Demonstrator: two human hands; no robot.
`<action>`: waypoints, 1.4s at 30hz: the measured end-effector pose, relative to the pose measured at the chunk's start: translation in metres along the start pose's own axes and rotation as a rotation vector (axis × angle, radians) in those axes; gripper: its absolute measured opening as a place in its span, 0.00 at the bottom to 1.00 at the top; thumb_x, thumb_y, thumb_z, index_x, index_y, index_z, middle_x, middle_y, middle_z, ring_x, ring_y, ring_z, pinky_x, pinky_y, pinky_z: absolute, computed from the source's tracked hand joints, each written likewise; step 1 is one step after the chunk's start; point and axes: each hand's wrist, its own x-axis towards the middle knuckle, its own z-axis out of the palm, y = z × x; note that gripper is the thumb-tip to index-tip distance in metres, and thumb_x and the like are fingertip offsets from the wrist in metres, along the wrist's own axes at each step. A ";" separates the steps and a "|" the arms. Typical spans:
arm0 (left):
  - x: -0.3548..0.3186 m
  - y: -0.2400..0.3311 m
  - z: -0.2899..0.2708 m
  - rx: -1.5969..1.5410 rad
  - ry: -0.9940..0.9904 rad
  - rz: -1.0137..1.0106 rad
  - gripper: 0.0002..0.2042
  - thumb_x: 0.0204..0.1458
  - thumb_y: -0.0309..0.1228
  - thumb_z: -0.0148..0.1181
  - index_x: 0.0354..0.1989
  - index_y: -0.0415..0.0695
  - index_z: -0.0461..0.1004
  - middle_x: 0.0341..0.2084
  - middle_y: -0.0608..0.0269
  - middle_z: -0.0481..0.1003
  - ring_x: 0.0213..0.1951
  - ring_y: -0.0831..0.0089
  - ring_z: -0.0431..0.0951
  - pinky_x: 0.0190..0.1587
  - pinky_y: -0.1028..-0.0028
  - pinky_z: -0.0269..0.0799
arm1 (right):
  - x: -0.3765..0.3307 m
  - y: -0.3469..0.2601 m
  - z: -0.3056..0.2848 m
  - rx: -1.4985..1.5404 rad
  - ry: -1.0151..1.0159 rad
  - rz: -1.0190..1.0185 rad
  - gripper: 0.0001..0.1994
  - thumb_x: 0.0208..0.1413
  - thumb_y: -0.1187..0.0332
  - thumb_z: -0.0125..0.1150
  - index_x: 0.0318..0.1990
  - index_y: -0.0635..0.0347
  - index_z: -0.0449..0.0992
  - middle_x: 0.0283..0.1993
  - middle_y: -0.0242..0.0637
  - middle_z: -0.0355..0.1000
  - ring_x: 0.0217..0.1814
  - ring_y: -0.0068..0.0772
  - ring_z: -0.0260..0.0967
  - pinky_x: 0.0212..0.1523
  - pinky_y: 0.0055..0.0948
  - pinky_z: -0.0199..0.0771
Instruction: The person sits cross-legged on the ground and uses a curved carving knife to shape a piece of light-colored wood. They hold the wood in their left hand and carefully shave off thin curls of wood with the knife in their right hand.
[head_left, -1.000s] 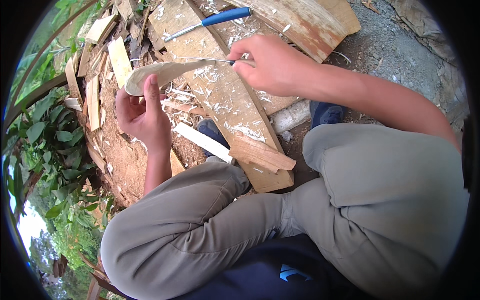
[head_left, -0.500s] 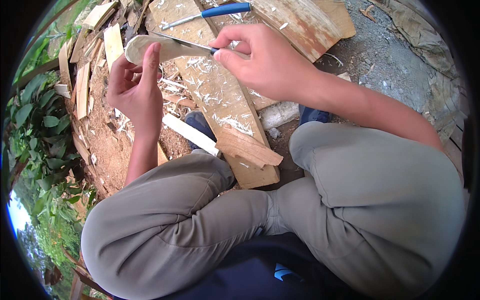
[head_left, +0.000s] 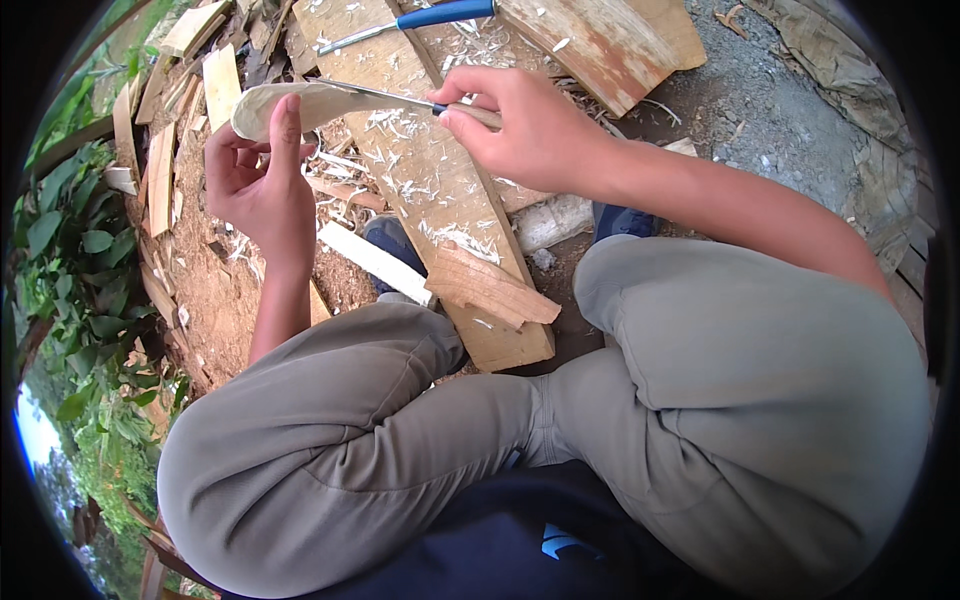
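Note:
My left hand (head_left: pixel 265 190) is closed around the broad, rounded end of a pale carved wooden spoon (head_left: pixel 325 104), its thumb pressed on the near face. The spoon points rightward above the plank, and its narrow end is partly hidden behind the knife and my right hand. Between the thumb and fingers of my right hand (head_left: pixel 535 130) is a carving knife (head_left: pixel 400 98) with a thin blade, a dark collar and a wooden handle. The blade lies along the spoon's upper edge, its tip pointing left.
A shaving-strewn plank (head_left: pixel 410 165) lies below my hands, with a blue-handled tool (head_left: pixel 440 14) across its far end. A brown wood offcut (head_left: pixel 490 285) rests on its near end beside a pale stick (head_left: pixel 375 262). Leafy plants (head_left: pixel 80 230) border the left; grey gravel (head_left: pixel 760 110) lies right.
My left hand and the spoon have shifted slightly left. My right hand has moved a little right and nearer with the knife, and the blade sits farther along the spoon.

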 end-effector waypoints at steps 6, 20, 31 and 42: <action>0.001 -0.008 -0.010 0.039 0.010 0.017 0.12 0.56 0.27 0.67 0.42 0.33 0.72 0.38 0.54 0.78 0.37 0.71 0.82 0.26 0.80 0.80 | 0.003 -0.049 -0.014 -0.058 -0.057 0.057 0.13 0.58 0.70 0.52 0.45 0.69 0.77 0.26 0.48 0.75 0.27 0.39 0.76 0.33 0.40 0.74; 0.000 -0.004 -0.003 -0.005 0.000 0.031 0.10 0.55 0.25 0.68 0.39 0.35 0.72 0.35 0.53 0.79 0.33 0.74 0.81 0.26 0.81 0.81 | 0.007 -0.040 -0.012 -0.007 0.062 -0.103 0.14 0.58 0.67 0.57 0.44 0.69 0.77 0.29 0.50 0.76 0.29 0.39 0.75 0.36 0.39 0.72; -0.003 -0.005 -0.006 -0.017 0.004 0.023 0.10 0.54 0.24 0.68 0.37 0.35 0.72 0.35 0.53 0.79 0.33 0.76 0.81 0.26 0.80 0.82 | -0.002 -0.024 -0.011 -0.062 0.007 -0.028 0.13 0.57 0.70 0.54 0.44 0.67 0.78 0.28 0.50 0.76 0.29 0.41 0.76 0.36 0.41 0.73; -0.005 -0.009 -0.010 0.014 -0.003 0.047 0.10 0.56 0.23 0.65 0.41 0.33 0.71 0.37 0.51 0.78 0.36 0.72 0.82 0.25 0.81 0.80 | -0.001 -0.020 -0.007 -0.040 -0.059 0.033 0.13 0.59 0.67 0.56 0.46 0.67 0.76 0.28 0.44 0.75 0.30 0.28 0.71 0.36 0.34 0.72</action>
